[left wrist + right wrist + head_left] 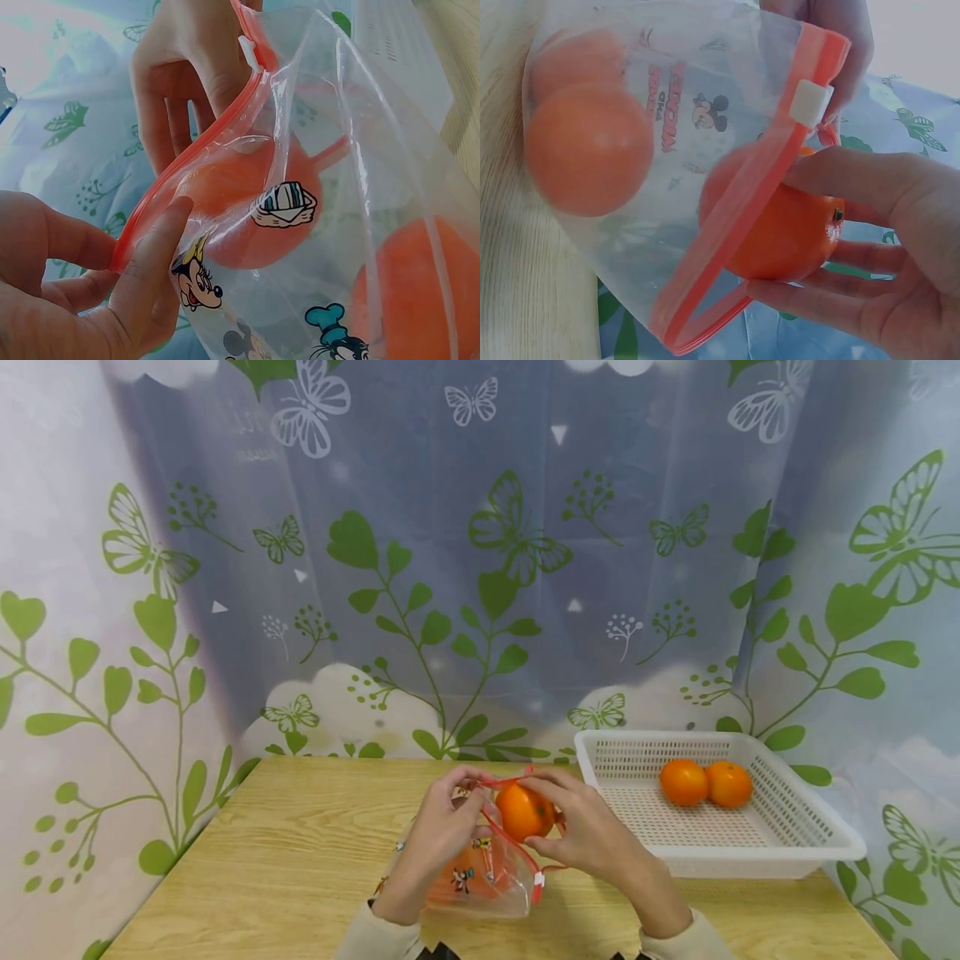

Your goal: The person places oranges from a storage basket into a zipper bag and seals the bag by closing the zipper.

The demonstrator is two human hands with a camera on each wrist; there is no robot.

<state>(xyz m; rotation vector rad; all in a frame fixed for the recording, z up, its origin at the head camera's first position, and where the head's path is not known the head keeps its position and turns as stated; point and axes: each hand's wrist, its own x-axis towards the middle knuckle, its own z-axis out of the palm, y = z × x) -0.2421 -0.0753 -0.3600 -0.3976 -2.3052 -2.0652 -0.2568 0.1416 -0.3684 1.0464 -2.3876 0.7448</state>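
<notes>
Right hand (588, 827): grip grasping one orange (523, 810), thumb on one side, fingers on the other. That orange sits in the mouth of a clear bag (510, 897), partly inside; in the right wrist view its inner part shows through the plastic, while the outer part, with a small green stem mark, stays uncovered beside the fingers.

Left hand (442, 822): grip pinching the bag's red zip edge (191, 146) between thumb and fingers. Mouth stands open around the orange. A white slider (810, 103) is on the zip edge, near one end.

Bag contents: two oranges at the bottom (589, 150), overlapping in the right wrist view. Cartoon figures printed on the plastic. Cannot tell whether the bag's base bears its weight on the wooden tabletop (300, 827).

To the right: white basket (738, 865) on the tabletop, well apart from the bag, holding a pair of oranges (684, 782) side by side, appearing to touch. Behind: cloth (435, 568) printed with green leaves and butterflies. Both sleeves (382, 939) are pale.
</notes>
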